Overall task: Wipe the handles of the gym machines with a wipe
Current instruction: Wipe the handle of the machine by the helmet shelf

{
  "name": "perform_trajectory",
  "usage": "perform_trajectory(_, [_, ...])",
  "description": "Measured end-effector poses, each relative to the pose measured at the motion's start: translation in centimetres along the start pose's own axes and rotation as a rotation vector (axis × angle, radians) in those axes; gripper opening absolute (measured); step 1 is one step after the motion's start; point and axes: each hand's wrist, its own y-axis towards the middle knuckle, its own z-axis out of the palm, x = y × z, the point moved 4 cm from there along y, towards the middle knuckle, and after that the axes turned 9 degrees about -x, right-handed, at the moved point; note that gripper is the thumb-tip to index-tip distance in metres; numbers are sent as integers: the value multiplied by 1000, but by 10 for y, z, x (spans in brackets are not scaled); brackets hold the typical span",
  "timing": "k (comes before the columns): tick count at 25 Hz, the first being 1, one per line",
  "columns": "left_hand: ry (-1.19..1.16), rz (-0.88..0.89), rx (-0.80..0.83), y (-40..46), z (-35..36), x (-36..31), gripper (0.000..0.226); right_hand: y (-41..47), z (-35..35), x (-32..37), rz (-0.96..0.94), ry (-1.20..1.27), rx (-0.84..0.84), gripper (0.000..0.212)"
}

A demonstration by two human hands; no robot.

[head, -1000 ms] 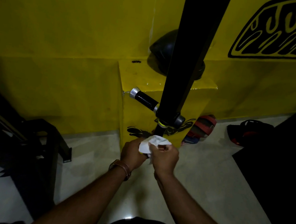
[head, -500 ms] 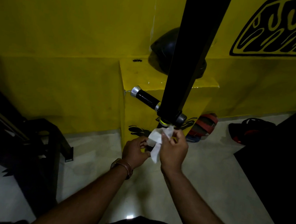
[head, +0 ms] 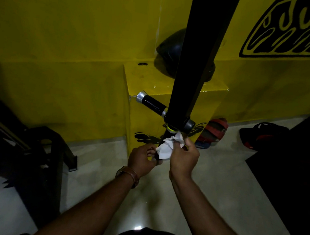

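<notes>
Yellow-walled (head: 67, 37) gym corner, pale tiled floor (head: 219, 191). Item: white wipe (head: 168, 145), crumpled, soft and light, likely to bunch or tear; best bunched in the fingers and wrapped round the grip. My right hand (head: 184, 158) pinches it just below the black machine arm (head: 200, 61). My left hand (head: 142, 159) curls round the lower handle's end. Side handle (head: 151, 103) untouched. Sandals (head: 214, 131) beyond.

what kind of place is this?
Likely a gym: a black machine arm with a padded side handle, yellow walls with black decals, sandals on the floor. Right hand holds a wipe.
</notes>
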Motion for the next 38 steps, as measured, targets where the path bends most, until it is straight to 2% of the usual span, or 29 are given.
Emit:
perform_trajectory(4, [19, 8, -4, 0, -1, 0, 32, -12, -6, -25, 66, -73, 81, 10])
perform_trajectory(6, [-2, -16, 7, 0, -1, 0, 34, 1, -6, -12, 60, 1, 53, 13])
perform_trajectory(8, [-24, -13, 19, 0, -1, 1, 37, 10, -5, 10, -40, 85, 70, 16])
perform_trajectory(10, [-29, -5, 13, -1, -1, 1, 38, 4, -6, 11, -159, 4, 121, 15])
perform_trajectory(12, [-35, -7, 6, -2, -1, 0, 36, -11, -6, -7, -118, -102, 213, 12])
perform_trajectory(13, [-40, -6, 10, -2, -1, -1, 36, -15, -7, -13, -77, -112, 241, 22])
perform_trajectory(15, [-39, -9, 19, -3, -1, -4, 38, -8, -5, -4, -24, -60, 221, 27])
perform_trajectory(18, [-54, -30, 14, -4, 0, -2, 39, 10, -4, 28, -60, 45, 188, 14])
perform_trajectory(21, [-60, -31, 4, -4, -1, -1, 35, 0, -10, 5, -199, -128, 168, 12])
perform_trajectory(22, [-55, -15, 4, -4, -2, -3, 31, -10, -12, -7, -186, -182, 180, 12])
perform_trajectory(25, [-56, 16, 2, -6, -4, -10, 30, -13, -8, -3, -141, -104, 185, 8])
perform_trajectory(28, [-48, -3, -11, -7, -5, -10, 37, -1, -6, 30, -298, -52, 118, 29])
perform_trajectory(30, [-40, -3, -14, -8, -6, -10, 41, -7, -7, 21, -354, -123, 116, 32])
perform_trajectory(33, [-35, -21, -22, -6, -6, -8, 43, -26, -10, 0, -262, -165, 128, 28])
perform_trajectory(37, [-40, -34, -36, -6, -3, -2, 44, -11, -1, 33, -259, -46, 64, 29])
perform_trajectory(38, [-32, -34, -39, -7, -3, -2, 42, -10, 2, 31, -209, -42, 64, 32])
